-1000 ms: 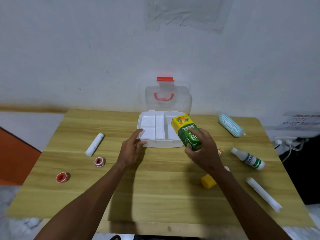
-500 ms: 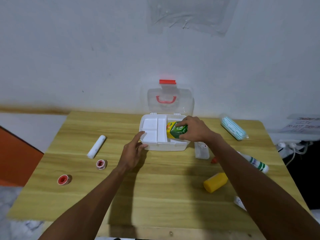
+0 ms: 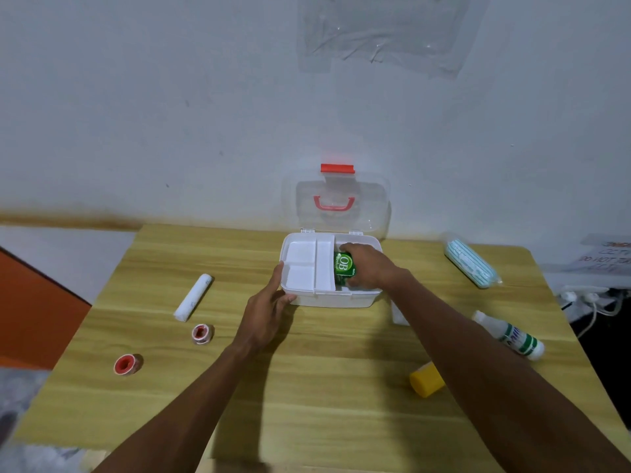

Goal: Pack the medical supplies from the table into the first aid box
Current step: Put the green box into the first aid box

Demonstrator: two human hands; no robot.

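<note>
While the right hand (image 3: 370, 269) reaches into the first aid box (image 3: 336, 301), its fingers are curled round a green carton (image 3: 344, 267), thumb on the near end, and the carton sits down inside the right-hand compartment with its printed face up. From the head view, it looks like this one is being seated and not yet let go.

Over to the left hand (image 3: 269, 315): it holds the box's near left corner, thumb lying up the left wall and the other fingers bent against the front wall, steadying it, I'd say. The clear lid (image 3: 341, 208) stands open against the wall behind, red handle and latch showing. The white tray's compartments on the left show nothing in them.

So where does that leave us? Early days, by my reckoning: one item going in, and plenty left out on the tabletop (image 3: 324, 397). On the left lie a white bandage roll (image 3: 193, 297) and two red-cored tape rolls (image 3: 202, 333) (image 3: 127, 364). On the right, a pack of blue masks (image 3: 473, 264), a white bottle with green bands (image 3: 512, 337) on its side, a yellow container (image 3: 426, 384) and a small pale item (image 3: 398, 314) half hidden by the right forearm. All of those need packing, and the lid needs closing.
</note>
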